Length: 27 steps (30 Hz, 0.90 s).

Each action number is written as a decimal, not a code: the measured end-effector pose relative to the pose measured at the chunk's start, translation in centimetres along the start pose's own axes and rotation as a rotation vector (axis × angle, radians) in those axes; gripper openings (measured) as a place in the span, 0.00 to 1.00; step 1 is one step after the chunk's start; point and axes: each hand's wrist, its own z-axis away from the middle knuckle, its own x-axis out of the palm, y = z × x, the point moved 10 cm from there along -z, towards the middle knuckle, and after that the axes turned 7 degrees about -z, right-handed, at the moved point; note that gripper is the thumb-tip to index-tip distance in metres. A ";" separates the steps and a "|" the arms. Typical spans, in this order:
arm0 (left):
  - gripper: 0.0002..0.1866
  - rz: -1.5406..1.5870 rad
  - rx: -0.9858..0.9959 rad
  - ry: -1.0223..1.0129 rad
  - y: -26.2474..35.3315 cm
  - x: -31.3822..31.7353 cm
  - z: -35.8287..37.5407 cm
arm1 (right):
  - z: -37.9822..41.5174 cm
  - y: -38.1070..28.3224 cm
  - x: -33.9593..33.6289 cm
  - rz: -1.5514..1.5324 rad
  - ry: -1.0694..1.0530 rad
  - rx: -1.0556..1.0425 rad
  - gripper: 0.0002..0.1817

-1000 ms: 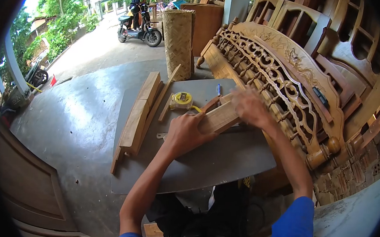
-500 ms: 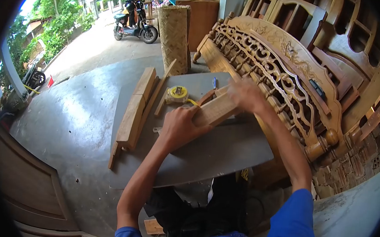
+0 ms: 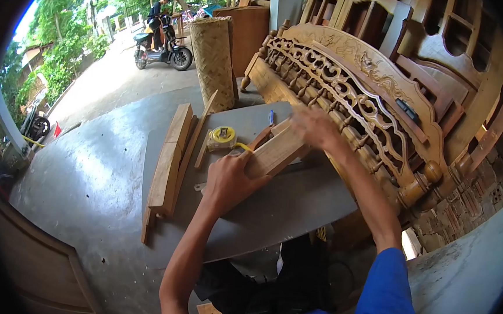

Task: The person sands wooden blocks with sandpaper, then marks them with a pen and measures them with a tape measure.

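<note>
The left hand (image 3: pixel 229 179) closes over the near end of the block (image 3: pixel 275 153), hiding it, the blurred right hand (image 3: pixel 315 126) lies flat-fingered on its far end, grip unclear, and bare board (image 3: pixel 295 201) lies between the hands and the near edge.

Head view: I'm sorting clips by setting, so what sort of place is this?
Probably an open-sided furniture workshop: a carved wooden bench back stands beside the grey worktable, with stacked rough wooden planks and a yellow tape measure on it.

Wood block (image 3: pixel 276 152) on table (image 3: pixel 295 201), tape measure (image 3: pixel 222 137) behind it, planks (image 3: pixel 170 157) left, carved headboard (image 3: pixel 349 99) right.
</note>
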 end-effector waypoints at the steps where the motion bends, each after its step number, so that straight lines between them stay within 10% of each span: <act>1: 0.29 0.001 0.013 0.024 0.0 -0.2 0.2 | 2.3 -4.1 0.4 0.176 0.030 -0.170 0.34; 2: 0.28 0.008 0.027 0.052 0.1 -0.4 0.4 | 3.6 -6.7 0.4 0.360 0.055 -0.338 0.34; 7: 0.28 -0.010 0.007 0.055 0.2 -0.4 0.1 | 0.1 1.0 -1.7 -0.067 -0.038 0.137 0.32; 11: 0.29 0.003 0.037 0.075 0.3 -0.5 0.1 | 3.5 -7.2 1.8 0.270 -0.039 -0.329 0.34; 15: 0.30 -0.029 0.014 0.059 -0.1 -0.4 0.0 | -1.3 3.4 0.4 -0.290 -0.069 0.304 0.33; 18: 0.30 -0.003 0.012 0.043 -0.1 0.1 -0.4 | 0.4 -5.4 2.4 0.429 -0.079 -0.204 0.32; 21: 0.30 0.007 0.020 0.072 -0.2 0.1 -0.1 | -0.9 -3.3 3.3 0.320 -0.064 -0.290 0.33; 22: 0.30 0.002 0.002 0.055 -0.3 0.2 0.1 | -1.9 -0.2 1.7 0.114 -0.346 0.015 0.34; 24: 0.29 -0.010 -0.024 0.047 -0.2 -0.1 0.0 | -1.4 3.5 1.1 -0.307 -0.110 0.378 0.34; 27: 0.29 0.009 0.016 0.061 -0.4 -0.4 0.2 | 1.9 -4.2 1.4 0.348 0.168 -0.159 0.36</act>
